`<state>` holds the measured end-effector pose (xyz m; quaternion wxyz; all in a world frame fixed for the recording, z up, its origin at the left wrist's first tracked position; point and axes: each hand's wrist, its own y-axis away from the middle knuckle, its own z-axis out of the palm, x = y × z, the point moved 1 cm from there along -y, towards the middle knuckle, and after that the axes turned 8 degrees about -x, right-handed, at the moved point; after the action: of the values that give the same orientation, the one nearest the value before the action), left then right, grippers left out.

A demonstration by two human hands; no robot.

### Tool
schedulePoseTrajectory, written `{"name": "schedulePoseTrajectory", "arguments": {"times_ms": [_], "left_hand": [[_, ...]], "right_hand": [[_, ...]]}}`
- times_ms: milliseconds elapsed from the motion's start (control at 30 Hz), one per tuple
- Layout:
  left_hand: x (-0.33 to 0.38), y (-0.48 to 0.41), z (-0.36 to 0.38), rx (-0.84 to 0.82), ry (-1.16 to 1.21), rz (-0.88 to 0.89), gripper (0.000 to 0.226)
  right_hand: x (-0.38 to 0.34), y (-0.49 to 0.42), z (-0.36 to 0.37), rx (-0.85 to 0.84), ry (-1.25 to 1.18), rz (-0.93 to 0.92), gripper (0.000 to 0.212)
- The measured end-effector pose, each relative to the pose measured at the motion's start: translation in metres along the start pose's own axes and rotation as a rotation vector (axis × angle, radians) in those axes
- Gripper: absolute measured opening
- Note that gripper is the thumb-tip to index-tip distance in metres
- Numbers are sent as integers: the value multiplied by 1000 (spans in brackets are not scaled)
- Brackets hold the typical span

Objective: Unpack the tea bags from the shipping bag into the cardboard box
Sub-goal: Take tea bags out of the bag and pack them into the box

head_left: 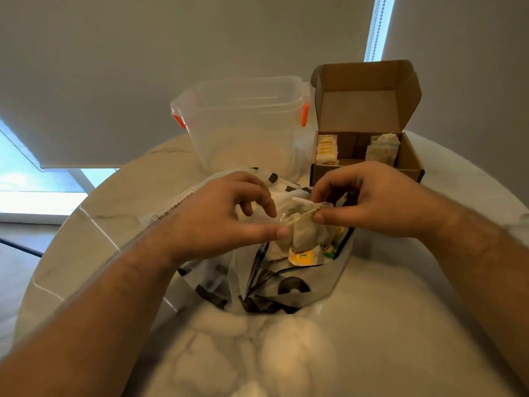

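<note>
Over the shipping bag [315,279]: left hand [226,213] and right hand [369,199] are pinching tea bags [303,233].
Cardboard box [412,161]: sitting just beyond right hand.

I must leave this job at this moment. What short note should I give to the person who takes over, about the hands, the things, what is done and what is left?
Left hand: pinches the left edge of the held tea bags, above the shipping bag.
Right hand: pinches their top right corner.
The shipping bag lies open on the table; loose tea bags with yellow tags show inside it.
The cardboard box, open at the back right, holds a left stack and a right stack.
Done: two stacks boxed. Left: box the held ones, then the rest.
</note>
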<state>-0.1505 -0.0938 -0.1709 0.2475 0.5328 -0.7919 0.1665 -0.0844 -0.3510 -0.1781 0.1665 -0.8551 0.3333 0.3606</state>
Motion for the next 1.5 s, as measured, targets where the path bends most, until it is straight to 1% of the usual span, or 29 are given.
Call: {"name": "schedulePoseTrajectory", "arguments": {"times_ms": [67,133,167,233,333,367,433,533,633,733,900,967,1100,1167,1233,1300,1400,1500], "left_hand": [[1,-3,6,60,-56,15,25],[2,-4,9,93,-83,40,10],[2,-5,9,121,-62,49,6],[3,-4,8,193,32,53,5],[3,-3,3,280,219,70,7],[4,-2,1,300,260,78,8],[5,0,-1,345,289,90,8],[11,0,1,406,324,112,11],[16,-4,4,413,383,150,15],[19,-10,2,432,398,177,18],[25,-23,-1,437,647,242,18],[28,-28,0,412,633,270,22],[37,-42,-3,384,540,297,23],[41,-51,-7,375,523,326,24],[47,-61,-12,364,508,355,23],[53,-72,-13,355,479,361,23],[61,-87,-11,355,474,363,27],[61,-99,-6,385,471,326,32]], "right_hand": [[1,1,-1,-20,41,13,22],[2,2,-3,-4,56,-9,33],[1,2,-4,15,31,-34,38],[0,2,-4,28,-19,-72,37],[0,1,0,-2,20,-45,17],[0,1,0,-11,34,-31,13],[1,1,-1,7,15,-18,12],[0,1,-2,114,-74,-54,19],[-4,1,2,189,-201,-120,31],[-6,1,4,209,-227,-148,33],[-4,4,0,223,-205,-197,36],[-3,3,-2,274,-227,-183,33],[-1,0,-7,446,-326,-157,18],[-5,2,-14,490,-418,-144,21],[-12,6,-24,467,-506,-154,33],[-18,8,-35,443,-460,-146,38],[-23,8,-53,417,-296,-68,30],[-24,6,-72,406,-179,21,22]]}}
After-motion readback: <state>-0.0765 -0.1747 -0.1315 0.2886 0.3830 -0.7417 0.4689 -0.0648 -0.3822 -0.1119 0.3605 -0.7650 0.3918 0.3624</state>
